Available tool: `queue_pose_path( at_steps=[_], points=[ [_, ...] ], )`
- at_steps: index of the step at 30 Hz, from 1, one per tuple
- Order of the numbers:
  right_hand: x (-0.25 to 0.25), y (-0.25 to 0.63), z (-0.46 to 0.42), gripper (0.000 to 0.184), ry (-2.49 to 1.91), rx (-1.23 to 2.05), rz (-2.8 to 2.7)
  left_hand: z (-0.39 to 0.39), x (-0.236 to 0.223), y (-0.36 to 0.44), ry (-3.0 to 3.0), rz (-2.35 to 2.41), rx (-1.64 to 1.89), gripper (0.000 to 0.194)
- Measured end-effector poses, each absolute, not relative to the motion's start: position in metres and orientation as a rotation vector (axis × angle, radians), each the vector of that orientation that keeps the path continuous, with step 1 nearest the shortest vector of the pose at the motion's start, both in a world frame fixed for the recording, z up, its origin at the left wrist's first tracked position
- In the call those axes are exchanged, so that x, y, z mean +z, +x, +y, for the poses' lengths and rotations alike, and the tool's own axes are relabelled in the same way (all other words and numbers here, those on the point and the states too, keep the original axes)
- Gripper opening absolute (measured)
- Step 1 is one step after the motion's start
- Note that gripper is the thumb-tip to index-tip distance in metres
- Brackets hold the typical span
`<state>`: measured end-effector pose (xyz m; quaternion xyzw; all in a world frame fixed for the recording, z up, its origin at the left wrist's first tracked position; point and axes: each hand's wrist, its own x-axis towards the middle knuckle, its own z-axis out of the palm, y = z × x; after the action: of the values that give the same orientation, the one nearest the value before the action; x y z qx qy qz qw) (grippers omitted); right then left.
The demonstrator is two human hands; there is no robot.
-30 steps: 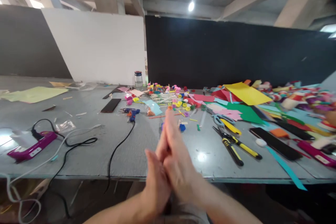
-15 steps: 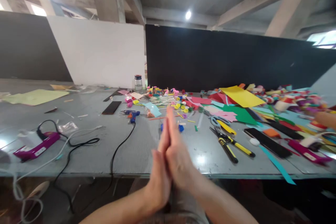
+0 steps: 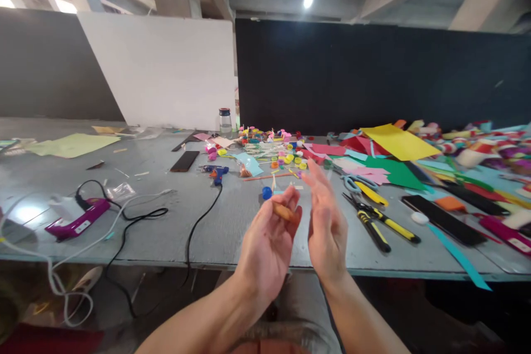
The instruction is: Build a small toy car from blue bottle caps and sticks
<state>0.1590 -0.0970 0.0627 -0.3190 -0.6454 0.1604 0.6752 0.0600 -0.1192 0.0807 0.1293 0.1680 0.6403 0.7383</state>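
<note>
My left hand (image 3: 265, 246) is turned palm up over the table's front half, its fingers curled. An orange-brown, elongated lump (image 3: 285, 211), like modelling clay, rests in those fingers. Just to the right, my right hand (image 3: 327, 229) stands upright with its palm facing left, fingers stretched out and slightly blurred. It holds nothing, and a gap separates the two hands. Beyond my left fingertips sits a small blue round piece (image 3: 266, 193), partly covered by the hand. A pale stick points up beside it.
Left of my hands lies a blue glue gun (image 3: 216, 173) with its black cord. Yellow-and-black pliers (image 3: 370, 227), scissors (image 3: 355, 182) and a dark phone-like slab (image 3: 443, 220) lie right. Small colourful pieces (image 3: 265, 146) and paper sheets (image 3: 400, 141) cover the back. A purple power strip (image 3: 78, 219) is far left.
My palms were pressed together; now they are apart, the left turned upward, the right moved to the right. The orange-brown lump has come into sight. The view has shifted slightly.
</note>
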Motion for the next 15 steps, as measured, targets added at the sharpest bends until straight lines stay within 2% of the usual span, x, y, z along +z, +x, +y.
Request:
queue_pose_path(
  at_steps=[5,11,15],
  points=[
    [0.046,0.175,-0.115,0.034,-0.818,0.058,-1.693,-0.124,0.079,0.055,0.374,0.387,1.346,0.028],
    [0.042,0.180,-0.123,0.032,-0.757,0.108,-1.677,-0.132,0.062,0.059,0.703,0.411,1.317,0.047],
    [0.044,0.186,-0.128,0.029,-0.798,0.131,-1.714,-0.127,0.049,0.052,0.958,0.471,1.386,0.027]
  ],
)
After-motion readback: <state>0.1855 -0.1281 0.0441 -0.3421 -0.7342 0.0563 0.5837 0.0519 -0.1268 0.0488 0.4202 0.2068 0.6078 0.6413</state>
